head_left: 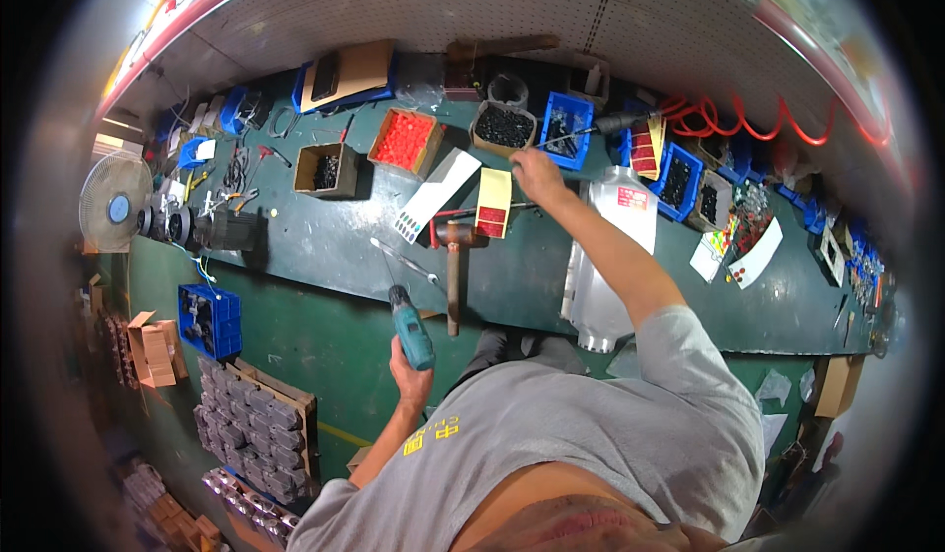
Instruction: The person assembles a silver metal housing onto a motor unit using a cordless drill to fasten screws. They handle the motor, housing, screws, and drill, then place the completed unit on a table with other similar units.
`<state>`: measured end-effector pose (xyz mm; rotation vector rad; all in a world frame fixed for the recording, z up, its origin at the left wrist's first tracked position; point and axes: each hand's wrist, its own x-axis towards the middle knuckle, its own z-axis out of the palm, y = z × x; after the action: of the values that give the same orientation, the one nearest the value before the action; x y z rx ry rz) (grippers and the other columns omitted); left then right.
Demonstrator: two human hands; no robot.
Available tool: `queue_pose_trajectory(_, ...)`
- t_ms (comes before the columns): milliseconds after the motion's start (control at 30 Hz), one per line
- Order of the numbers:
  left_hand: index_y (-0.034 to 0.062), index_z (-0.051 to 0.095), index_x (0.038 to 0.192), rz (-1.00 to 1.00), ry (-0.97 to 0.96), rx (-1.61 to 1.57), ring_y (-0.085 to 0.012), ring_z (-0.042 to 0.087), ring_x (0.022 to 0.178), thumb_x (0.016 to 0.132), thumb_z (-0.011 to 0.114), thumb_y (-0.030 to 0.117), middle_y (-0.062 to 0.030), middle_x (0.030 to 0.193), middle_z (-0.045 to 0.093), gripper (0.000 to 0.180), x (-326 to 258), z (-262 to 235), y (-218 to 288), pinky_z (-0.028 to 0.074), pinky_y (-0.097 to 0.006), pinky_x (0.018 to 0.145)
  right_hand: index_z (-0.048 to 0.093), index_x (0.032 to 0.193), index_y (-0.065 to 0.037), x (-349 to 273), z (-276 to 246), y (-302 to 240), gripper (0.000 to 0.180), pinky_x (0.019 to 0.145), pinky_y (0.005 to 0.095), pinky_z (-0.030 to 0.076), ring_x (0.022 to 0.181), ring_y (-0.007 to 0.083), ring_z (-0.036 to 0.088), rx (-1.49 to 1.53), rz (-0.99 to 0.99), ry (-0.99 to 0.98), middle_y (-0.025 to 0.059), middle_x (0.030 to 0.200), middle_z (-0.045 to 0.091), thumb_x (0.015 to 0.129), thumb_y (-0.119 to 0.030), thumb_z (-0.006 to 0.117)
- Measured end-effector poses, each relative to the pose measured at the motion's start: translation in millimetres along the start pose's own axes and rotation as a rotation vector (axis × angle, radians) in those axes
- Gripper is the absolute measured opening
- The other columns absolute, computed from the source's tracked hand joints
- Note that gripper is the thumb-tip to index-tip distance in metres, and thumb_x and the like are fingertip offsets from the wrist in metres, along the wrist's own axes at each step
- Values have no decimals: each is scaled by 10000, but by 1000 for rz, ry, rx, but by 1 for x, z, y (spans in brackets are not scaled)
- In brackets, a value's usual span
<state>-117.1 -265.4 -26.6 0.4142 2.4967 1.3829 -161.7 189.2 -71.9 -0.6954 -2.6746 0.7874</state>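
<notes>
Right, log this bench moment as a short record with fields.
left hand: holds a teal cordless drill upright, below the bench edge
right hand: stretched out over the bench, beside a box of black parts
nearby: wooden-handled mallet, box of red caps, blue bin
bench: dark green top
far left: small fan

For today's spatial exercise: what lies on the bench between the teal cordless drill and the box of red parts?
In the head view, between the drill and the red-parts box lies a white carton, with bare green bench nearer the drill.
</notes>
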Motion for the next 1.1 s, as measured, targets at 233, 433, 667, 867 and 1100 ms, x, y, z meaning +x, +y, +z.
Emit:
queue_pose_trajectory(233, 24, 567, 1181, -105, 58, 49, -212, 636, 828, 799, 706, 69, -121, 901, 648, 409, -30, -6, -12, 511, -343, 794, 678, 1174, -129, 120, 25, 31, 327, 1005, 464, 465, 1205, 325, 544, -281, -288, -119, 120, 1209, 613, 885, -42, 552)
queue_pose_trajectory(433, 31, 573, 1200, -166, 110, 75, -217, 646, 824, 820, 709, 97, -120, 896, 663, 409, -39, -5, -6, 514, -353, 793, 642, 1148, -129, 140, 37, 28, 262, 1020, 453, 443, 1248, 312, 518, -437, -291, -316, 135, 1246, 588, 936, -122, 488)
queue_pose_trajectory(667, 36, 565, 1148, -109, 63, 77, -237, 622, 813, 782, 726, 72, -111, 913, 633, 401, -20, -12, 8, 508, -356, 770, 674, 1016, -69, 129, 39, 35, 165, 797, 427, 542, 915, 329, 672, -169, -215, -41, 159, 944, 679, 857, -75, 630)
queue_pose_trajectory(867, 40, 571, 1111, -5, -73, -19, -229, 640, 776, 776, 732, 72, -122, 884, 653, 373, 9, -16, 18, 517, -358, 741, 686, 1013, -46, 75, 2, 21, 148, 673, 365, 569, 732, 210, 654, 1450, 599, -68, 85, 822, 673, 868, -70, 685)
queue_pose_trajectory(1100, 27, 652, 974, 269, -339, -221, -169, 616, 712, 874, 678, 46, -50, 786, 634, 105, 53, -13, 81, 510, -319, 689, 623, 1082, -60, -75, -101, -42, 169, 736, 299, 557, 874, 186, 652, 1762, 600, 6, 59, 944, 649, 914, -43, 625)
